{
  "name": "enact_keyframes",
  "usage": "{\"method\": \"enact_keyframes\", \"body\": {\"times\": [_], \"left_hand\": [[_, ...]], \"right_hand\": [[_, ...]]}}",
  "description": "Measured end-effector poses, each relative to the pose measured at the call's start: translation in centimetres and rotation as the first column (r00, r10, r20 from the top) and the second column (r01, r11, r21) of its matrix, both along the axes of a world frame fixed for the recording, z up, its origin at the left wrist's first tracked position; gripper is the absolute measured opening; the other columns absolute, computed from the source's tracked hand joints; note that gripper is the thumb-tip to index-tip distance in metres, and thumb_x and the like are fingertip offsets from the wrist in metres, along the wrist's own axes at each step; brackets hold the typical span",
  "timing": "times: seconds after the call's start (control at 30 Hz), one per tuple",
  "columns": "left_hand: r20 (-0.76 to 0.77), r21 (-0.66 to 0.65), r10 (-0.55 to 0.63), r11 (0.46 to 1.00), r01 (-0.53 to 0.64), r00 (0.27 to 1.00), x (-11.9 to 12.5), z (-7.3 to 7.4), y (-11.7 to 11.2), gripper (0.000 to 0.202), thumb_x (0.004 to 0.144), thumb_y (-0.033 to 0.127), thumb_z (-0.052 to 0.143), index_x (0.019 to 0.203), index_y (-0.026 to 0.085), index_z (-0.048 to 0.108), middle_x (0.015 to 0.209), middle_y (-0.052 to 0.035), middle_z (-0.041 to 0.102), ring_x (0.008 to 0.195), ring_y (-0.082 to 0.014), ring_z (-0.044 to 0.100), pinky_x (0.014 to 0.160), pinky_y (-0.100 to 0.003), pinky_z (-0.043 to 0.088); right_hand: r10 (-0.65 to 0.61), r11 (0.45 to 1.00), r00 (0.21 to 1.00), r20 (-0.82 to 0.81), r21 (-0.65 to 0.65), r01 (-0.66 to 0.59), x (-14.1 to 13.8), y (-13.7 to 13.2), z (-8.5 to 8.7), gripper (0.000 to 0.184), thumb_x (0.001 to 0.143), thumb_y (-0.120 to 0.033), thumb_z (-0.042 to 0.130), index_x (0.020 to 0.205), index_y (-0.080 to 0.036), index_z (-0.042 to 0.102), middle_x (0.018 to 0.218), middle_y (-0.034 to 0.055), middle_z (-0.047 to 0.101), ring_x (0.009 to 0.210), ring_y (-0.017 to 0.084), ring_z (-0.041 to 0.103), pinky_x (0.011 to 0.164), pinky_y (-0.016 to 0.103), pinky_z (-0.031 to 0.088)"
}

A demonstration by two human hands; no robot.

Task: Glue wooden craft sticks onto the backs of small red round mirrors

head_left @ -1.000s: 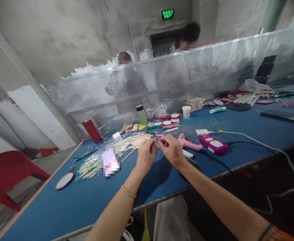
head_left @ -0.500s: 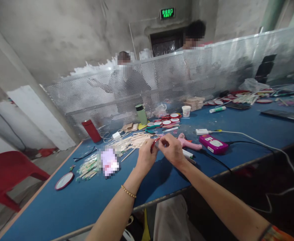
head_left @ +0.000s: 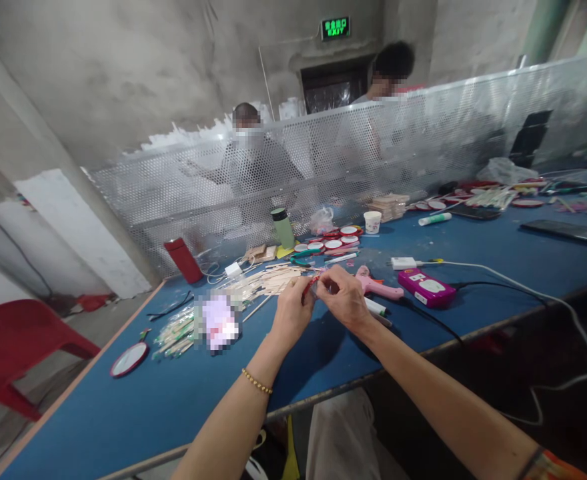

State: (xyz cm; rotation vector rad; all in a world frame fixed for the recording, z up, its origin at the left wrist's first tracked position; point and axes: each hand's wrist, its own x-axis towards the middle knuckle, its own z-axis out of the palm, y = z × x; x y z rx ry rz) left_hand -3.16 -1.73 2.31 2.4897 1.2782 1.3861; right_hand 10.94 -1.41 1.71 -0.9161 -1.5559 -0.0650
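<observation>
Both hands meet over the front part of the blue table [head_left: 123,427]. My left hand [head_left: 293,310] is closed, pinching a small red piece [head_left: 312,283] whose kind I cannot make out. Against the piece's other side, the fingers of my right hand [head_left: 344,299] are curled and pinched together. Fingers hide most of the piece. Just right of my right hand lies a pink glue gun [head_left: 383,288], with a white marker [head_left: 375,306] below it. Pale wooden sticks [head_left: 276,279] are spread behind my left hand.
A purple power box [head_left: 426,288] with cables lies at right. Farther left are a phone [head_left: 220,322], wrapped sticks [head_left: 176,337] and a round red-rimmed mirror [head_left: 129,360]. A red bottle [head_left: 183,261], green bottle [head_left: 282,230] and paper cup [head_left: 372,223] stand before a perforated metal screen [head_left: 173,200]; two people are behind it.
My fingers have shifted only very slightly around the small red piece. Beyond the screen, the person on the right has moved their head a little.
</observation>
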Motion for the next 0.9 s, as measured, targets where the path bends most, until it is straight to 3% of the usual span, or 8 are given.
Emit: {"method": "enact_keyframes", "body": {"times": [0.23,0.37,0.47,0.57,0.7,0.9], "left_hand": [[0.05,-0.046,-0.015,0.999,0.017,0.999,0.0,0.0,0.2,0.022,0.087,0.012,0.049,0.1,0.021,0.065,0.088,-0.0044,0.065,0.077,-0.0153,0.06,0.073,-0.028,0.048],[0.176,-0.164,-0.036,0.984,0.066,0.984,0.0,0.4,0.2,0.022,0.081,0.011,0.05,0.095,0.02,0.064,0.077,-0.0015,0.064,0.06,-0.0124,0.058,0.059,-0.025,0.048],[0.365,-0.339,-0.025,0.928,0.157,0.931,-0.2,1.1,0.2,0.025,0.076,0.011,0.047,0.094,0.02,0.061,0.058,0.0046,0.057,0.041,-0.0102,0.051,0.044,-0.022,0.043],[0.521,-0.433,0.016,0.866,0.249,0.853,-0.5,1.9,0.2,0.026,0.074,0.015,0.047,0.096,0.018,0.06,0.049,0.0078,0.051,0.035,-0.0111,0.05,0.038,-0.022,0.041],[0.607,-0.452,0.055,0.845,0.287,0.793,-0.6,2.4,0.2,0.028,0.07,0.019,0.05,0.096,0.017,0.06,0.05,0.0075,0.054,0.036,-0.0112,0.05,0.038,-0.023,0.043],[0.609,-0.44,0.05,0.851,0.285,0.792,-0.5,2.3,0.2,0.026,0.069,0.018,0.049,0.093,0.017,0.06,0.05,0.0071,0.054,0.035,-0.0109,0.049,0.036,-0.023,0.042]], "right_hand": [[-0.009,1.0,1.0,0.002,-0.02,0.009,0.0,0.1,-0.2,0.016,0.08,-0.014,0.052,0.066,-0.023,0.052,0.066,-0.0004,0.055,0.062,0.015,0.052,0.059,0.026,0.042],[0.015,0.999,1.0,0.004,-0.052,-0.015,0.2,0.3,-0.3,0.014,0.083,-0.017,0.053,0.07,-0.022,0.057,0.067,0.0002,0.059,0.061,0.015,0.053,0.059,0.027,0.042],[0.003,0.998,1.0,-0.017,-0.069,-0.004,0.3,0.3,-0.3,0.016,0.086,-0.021,0.053,0.071,-0.022,0.057,0.066,0.0007,0.061,0.06,0.016,0.054,0.059,0.027,0.043],[0.016,0.998,1.0,0.009,-0.066,-0.016,0.3,0.4,-0.5,0.017,0.087,-0.022,0.053,0.071,-0.022,0.058,0.067,0.0011,0.062,0.06,0.016,0.055,0.06,0.027,0.043],[0.054,0.996,0.989,0.134,-0.072,-0.045,0.1,0.6,-1.1,0.014,0.086,-0.018,0.053,0.074,-0.022,0.061,0.071,0.0019,0.065,0.063,0.016,0.057,0.063,0.028,0.043],[0.033,0.997,0.985,0.171,-0.072,-0.021,0.1,0.8,-1.4,0.012,0.084,-0.015,0.055,0.077,-0.021,0.062,0.073,0.0025,0.066,0.064,0.017,0.058,0.063,0.027,0.042]]}}
